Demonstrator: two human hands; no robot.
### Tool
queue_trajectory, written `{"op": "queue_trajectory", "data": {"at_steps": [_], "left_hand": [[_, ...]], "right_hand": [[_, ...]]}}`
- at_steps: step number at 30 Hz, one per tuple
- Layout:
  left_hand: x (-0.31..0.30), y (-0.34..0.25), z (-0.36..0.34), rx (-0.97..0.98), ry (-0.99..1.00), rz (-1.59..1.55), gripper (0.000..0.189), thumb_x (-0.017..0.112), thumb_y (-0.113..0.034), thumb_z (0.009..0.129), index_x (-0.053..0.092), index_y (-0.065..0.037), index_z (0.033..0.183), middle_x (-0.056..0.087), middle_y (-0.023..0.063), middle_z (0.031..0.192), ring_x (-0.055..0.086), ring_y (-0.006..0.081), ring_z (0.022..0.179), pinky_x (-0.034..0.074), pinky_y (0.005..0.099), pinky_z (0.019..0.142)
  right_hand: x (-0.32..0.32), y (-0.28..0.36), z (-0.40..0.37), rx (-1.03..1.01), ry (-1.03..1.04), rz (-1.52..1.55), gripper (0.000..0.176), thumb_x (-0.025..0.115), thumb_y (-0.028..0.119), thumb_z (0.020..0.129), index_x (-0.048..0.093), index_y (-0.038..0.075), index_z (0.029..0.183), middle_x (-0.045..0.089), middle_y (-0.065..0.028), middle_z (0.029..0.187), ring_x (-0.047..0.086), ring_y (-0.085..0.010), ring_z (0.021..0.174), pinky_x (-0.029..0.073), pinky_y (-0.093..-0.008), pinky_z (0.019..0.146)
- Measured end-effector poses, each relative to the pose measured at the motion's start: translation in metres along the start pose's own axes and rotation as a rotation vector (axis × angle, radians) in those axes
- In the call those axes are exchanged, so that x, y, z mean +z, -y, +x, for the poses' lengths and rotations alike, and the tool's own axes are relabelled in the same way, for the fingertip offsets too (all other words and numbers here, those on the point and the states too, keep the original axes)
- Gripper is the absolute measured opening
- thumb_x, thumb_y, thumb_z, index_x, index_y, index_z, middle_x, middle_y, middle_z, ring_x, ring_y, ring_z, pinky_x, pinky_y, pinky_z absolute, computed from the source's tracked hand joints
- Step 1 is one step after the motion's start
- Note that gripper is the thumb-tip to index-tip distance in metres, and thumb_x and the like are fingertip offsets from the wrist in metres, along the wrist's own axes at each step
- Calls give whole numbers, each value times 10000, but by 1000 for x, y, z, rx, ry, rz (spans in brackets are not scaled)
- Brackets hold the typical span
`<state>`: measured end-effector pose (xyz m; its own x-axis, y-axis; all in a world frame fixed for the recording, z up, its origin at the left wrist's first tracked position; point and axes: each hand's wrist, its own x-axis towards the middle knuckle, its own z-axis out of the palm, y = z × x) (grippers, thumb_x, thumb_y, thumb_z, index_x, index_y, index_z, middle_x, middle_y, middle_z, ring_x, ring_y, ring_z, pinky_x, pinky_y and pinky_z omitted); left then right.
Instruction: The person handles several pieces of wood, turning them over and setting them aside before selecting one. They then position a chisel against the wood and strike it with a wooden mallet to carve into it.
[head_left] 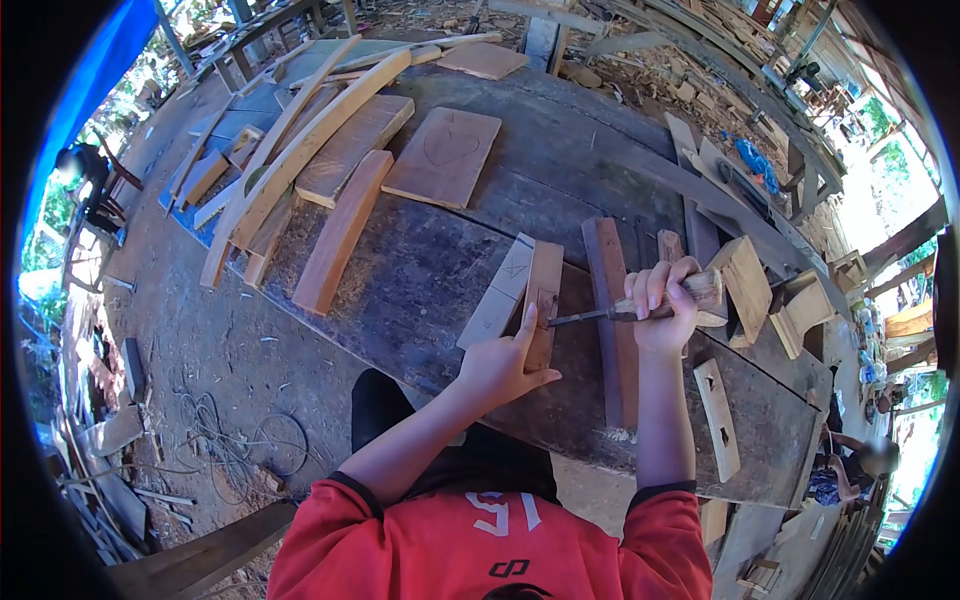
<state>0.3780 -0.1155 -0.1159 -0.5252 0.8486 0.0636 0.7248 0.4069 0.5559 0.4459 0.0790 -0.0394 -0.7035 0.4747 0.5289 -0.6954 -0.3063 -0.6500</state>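
1. As I watched through the head camera, the biggest thing in view was the dark, worn workbench [420, 270], which ran across the frame with sawdust on it.
2. Long curved boards [300, 150] lay stacked at its far left. A flat board with a heart drawn on it [445, 155] lay just beside them.
3. Nearer the person, a dark strip [612, 330] lay lengthwise between the two hands, and a pale strip [497, 295] lay to the left of the work.
4. The piece being worked was a small brown block [547, 265]. It lay flat on the bench between the pale strip and the dark strip.
5. The left hand [505, 365] rested on the block's near end, palm down. Its fingers were extended and it pinned the block without closing round it.
6. The right hand [665, 305] was fully closed round the wooden handle of a chisel [585, 317]. The chisel lay nearly level across the dark strip.
7. The blade tip met a small slot [545, 297] in the block. I could not tell how deep the slot went.
8. I judged that doing this well meant pressing the block down hard and keeping the left fingers behind the cutting edge. It also meant taking thin shavings and holding the blade square to the slot walls, because a slip would run toward the pinning hand.
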Motion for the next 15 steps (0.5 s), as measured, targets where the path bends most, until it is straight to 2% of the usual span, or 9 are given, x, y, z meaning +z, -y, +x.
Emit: {"op": "queue_trajectory", "data": {"at_steps": [3,5,8,15], "left_hand": [[-1,0,0,8,-14,1,1052,672,-605,669,237,27,1390,586,160,615,603,319,535,475,370,510],[0,0,0,14,-18,19,1054,674,-602,670,233,26,1392,588,163,621,603,321,537,475,371,513],[1,1,-1,7,-16,-5,1057,670,-607,671,230,26,1394,591,166,626,603,322,537,475,373,515],[-1,-2,-1,-3,2,22,1066,655,-622,674,216,25,1398,589,162,617,603,324,543,474,373,518]], "right_hand": [[1,0,0,1,-28,-2,155,559,130,799,409,98,780,438,-32,579,415,-140,435,354,-302,513],[1,1,0,5,31,-34,172,574,135,795,408,94,778,435,-38,578,410,-138,436,345,-284,480],[8,4,2,69,68,-125,179,550,181,814,388,119,772,416,-3,569,410,-117,440,357,-294,534],[16,-1,2,66,52,-148,189,576,168,800,401,112,758,417,-7,562,396,-118,427,349,-290,501]]}}
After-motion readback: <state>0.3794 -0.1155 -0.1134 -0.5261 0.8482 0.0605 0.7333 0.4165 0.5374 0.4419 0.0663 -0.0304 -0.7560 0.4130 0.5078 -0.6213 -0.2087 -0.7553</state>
